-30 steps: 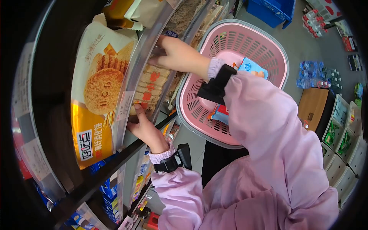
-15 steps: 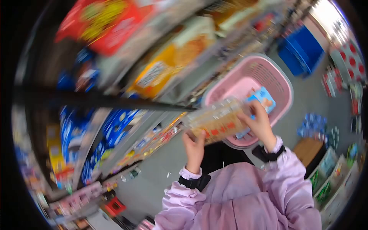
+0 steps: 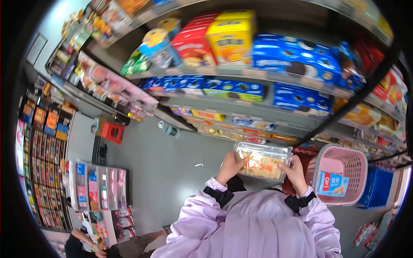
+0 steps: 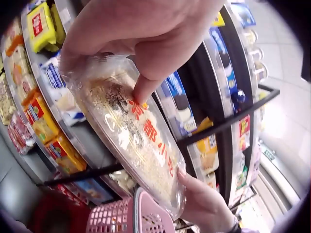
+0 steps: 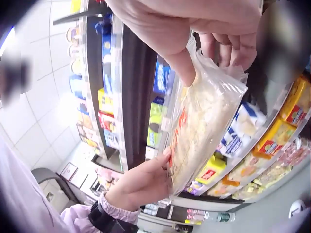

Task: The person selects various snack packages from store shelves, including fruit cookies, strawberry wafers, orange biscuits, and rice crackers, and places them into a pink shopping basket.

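A clear-wrapped pack of pale pastry pieces (image 3: 263, 167) with red printed characters is held level in front of the body by both hands. My left hand (image 3: 229, 168) grips its left end, the thumb lying on top of the wrapper. At the opposite end my right hand (image 3: 295, 173) pinches the pack with its thumb over the upper face. In the left wrist view the pack (image 4: 141, 138) is tilted, with sesame-like dark specks showing near the left thumb. The right wrist view shows crinkled film (image 5: 218, 77) bunched under the right hand (image 5: 194, 26).
To the right stands a pink basket (image 3: 356, 175) holding a blue biscuit packet (image 3: 335, 185), with a blue bin (image 3: 377, 182) behind it. Shelves of boxed biscuits (image 3: 297, 60) rise ahead, crossed by a black bar (image 3: 344, 112). Another person's arm (image 3: 86, 238) shows at lower left.
Both hands reached into the shelf for the pastry pack, then drew it out over the basket. The view has since swung left, and the pack is now in front of the body, left of the basket.
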`<state>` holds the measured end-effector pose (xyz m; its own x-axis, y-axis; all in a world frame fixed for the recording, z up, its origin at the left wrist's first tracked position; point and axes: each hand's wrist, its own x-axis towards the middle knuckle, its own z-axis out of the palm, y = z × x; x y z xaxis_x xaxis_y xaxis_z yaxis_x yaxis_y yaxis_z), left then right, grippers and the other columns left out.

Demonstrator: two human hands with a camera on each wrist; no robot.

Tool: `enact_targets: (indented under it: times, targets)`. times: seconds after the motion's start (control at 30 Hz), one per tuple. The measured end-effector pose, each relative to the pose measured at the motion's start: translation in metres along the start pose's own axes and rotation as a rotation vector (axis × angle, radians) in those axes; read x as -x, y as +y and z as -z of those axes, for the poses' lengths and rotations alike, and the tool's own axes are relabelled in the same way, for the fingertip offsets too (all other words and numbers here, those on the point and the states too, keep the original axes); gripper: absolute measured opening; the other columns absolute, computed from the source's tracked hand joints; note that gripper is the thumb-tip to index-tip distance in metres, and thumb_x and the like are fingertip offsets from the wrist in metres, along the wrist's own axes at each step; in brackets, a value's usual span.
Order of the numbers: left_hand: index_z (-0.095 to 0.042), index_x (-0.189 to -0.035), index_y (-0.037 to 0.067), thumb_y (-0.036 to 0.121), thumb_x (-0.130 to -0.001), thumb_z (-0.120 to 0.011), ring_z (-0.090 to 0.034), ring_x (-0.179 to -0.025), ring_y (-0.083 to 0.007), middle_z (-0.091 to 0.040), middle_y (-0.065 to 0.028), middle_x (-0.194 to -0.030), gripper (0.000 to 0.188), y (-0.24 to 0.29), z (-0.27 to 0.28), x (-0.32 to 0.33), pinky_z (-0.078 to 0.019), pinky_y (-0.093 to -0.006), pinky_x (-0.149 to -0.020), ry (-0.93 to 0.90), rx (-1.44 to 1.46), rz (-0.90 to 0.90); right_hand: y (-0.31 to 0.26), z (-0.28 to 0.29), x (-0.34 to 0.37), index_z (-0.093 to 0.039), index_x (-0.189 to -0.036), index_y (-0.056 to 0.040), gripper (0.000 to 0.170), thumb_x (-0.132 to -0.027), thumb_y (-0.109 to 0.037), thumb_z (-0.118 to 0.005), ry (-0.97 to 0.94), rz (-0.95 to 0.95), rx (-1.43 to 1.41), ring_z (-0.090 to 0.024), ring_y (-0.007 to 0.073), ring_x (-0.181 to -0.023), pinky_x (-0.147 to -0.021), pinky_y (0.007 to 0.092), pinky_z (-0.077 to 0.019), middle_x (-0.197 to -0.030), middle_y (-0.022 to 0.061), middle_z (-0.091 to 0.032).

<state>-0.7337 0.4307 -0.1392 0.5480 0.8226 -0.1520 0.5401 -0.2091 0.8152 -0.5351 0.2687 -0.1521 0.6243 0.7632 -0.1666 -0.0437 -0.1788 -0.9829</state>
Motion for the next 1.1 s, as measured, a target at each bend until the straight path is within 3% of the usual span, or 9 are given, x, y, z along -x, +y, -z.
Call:
enact_targets:
  times: [0.07,0.4,0.5,0.6,0.73,0.77,0.83,0.97,1.1]
  targets:
    - [-0.047,-0.088,-0.007,0.033,-0.073,-0.067,-0.049,-0.068,-0.0153,-0.051,-0.0099,-0.075,0.047,-0.038,0.037,-0.016,-0.0429,-0.0302,-0.059,0.056,0.001,0.019,-0.002,-0.046,-0.022,-0.043,-0.077,-0.0049,0.030,-0.068,-0.011,-0.071,-0.079,-0.006,0.047,-0.039,0.0074,-0.064,-0.056,0.0235,-0.0348,-0.071,-0.0007,-0.045]
    - [-0.044,-0.100,-0.011,0.027,-0.073,-0.068,-0.053,-0.080,-0.0191,-0.055,-0.0161,-0.090,0.052,-0.145,0.254,-0.181,-0.0445,-0.0312,-0.069,0.055,0.104,-0.020,-0.036,-0.305,-0.155,-0.044,-0.084,-0.0038,0.025,-0.074,-0.010,-0.066,-0.084,-0.033,-0.162,-0.044,0.0080,-0.070,-0.061,0.0232,-0.0371,-0.079,0.0001,-0.048]
    - [-0.041,-0.104,-0.013,0.024,-0.072,-0.069,-0.055,-0.086,-0.0262,-0.055,-0.0204,-0.096,0.057,-0.202,0.274,-0.241,-0.0434,-0.0332,-0.075,0.131,0.239,-0.089,-0.046,-0.355,-0.192,-0.048,-0.097,-0.0003,0.025,-0.075,-0.006,-0.061,-0.083,-0.010,-0.222,-0.049,0.0104,-0.078,-0.068,0.0244,-0.0394,-0.089,0.0038,-0.054]
    - [-0.036,-0.110,-0.008,0.014,-0.076,-0.064,-0.053,-0.091,-0.0192,-0.053,-0.0134,-0.100,0.049,-0.208,0.293,-0.279,-0.0440,-0.0305,-0.077,0.250,0.270,-0.334,-0.052,-0.388,-0.222,-0.054,-0.099,0.0002,0.024,-0.075,-0.004,-0.057,-0.145,-0.019,-0.247,-0.053,0.0127,-0.087,-0.074,0.0271,-0.0410,-0.097,0.0071,-0.058]
    - [-0.052,-0.098,-0.003,0.004,-0.072,-0.058,-0.056,-0.087,-0.0262,-0.058,-0.0153,-0.093,0.028,-0.221,0.307,-0.307,-0.0425,-0.0321,-0.078,0.245,0.008,-0.191,-0.028,-0.418,-0.247,-0.055,-0.099,0.0002,0.022,-0.079,-0.008,-0.051,-0.055,0.030,0.020,-0.052,0.0186,-0.089,-0.079,0.0321,-0.0404,-0.097,0.0092,-0.058]
    - [-0.058,-0.081,-0.002,0.011,-0.066,-0.059,-0.052,-0.086,-0.0375,-0.058,-0.0213,-0.086,0.020,-0.221,0.308,-0.310,-0.0419,-0.0403,-0.074,0.302,0.058,-0.169,-0.016,-0.420,-0.258,-0.054,-0.100,0.0000,0.023,-0.080,-0.009,-0.050,-0.082,0.058,0.159,-0.052,0.0205,-0.091,-0.080,0.0331,-0.0398,-0.098,0.0103,-0.057]
    - [-0.058,-0.083,-0.002,0.015,-0.066,-0.059,-0.053,-0.085,-0.0376,-0.058,-0.0211,-0.086,0.024,-0.253,0.303,-0.328,-0.0418,-0.0411,-0.074,0.328,-0.056,-0.159,-0.015,-0.426,-0.273,-0.050,-0.109,-0.0018,0.031,-0.084,-0.020,-0.043,-0.205,-0.054,0.384,-0.044,0.0279,-0.106,-0.091,0.0360,-0.0334,-0.111,0.0159,-0.051]
    - [-0.058,-0.080,0.002,0.022,-0.065,-0.060,-0.054,-0.084,-0.0382,-0.059,-0.0200,-0.085,0.026,-0.260,0.304,-0.333,-0.0435,-0.0430,-0.072,0.491,-0.184,-0.027,0.043,-0.448,-0.297,-0.041,-0.120,-0.0031,0.041,-0.087,-0.027,-0.044,-0.198,0.042,0.689,-0.035,0.0238,-0.115,-0.098,0.0320,-0.0269,-0.123,0.0129,-0.040]
    - [-0.055,-0.096,0.004,0.024,-0.072,-0.055,-0.051,-0.095,-0.0336,-0.056,-0.0166,-0.099,0.031,-0.278,0.305,-0.345,-0.0404,-0.0411,-0.081,0.316,-0.327,0.172,-0.021,-0.470,-0.286,-0.041,-0.119,-0.0031,0.045,-0.087,-0.035,-0.041,-0.301,0.078,0.469,-0.035,0.0268,-0.116,-0.099,0.0340,-0.0265,-0.124,0.0143,-0.040]
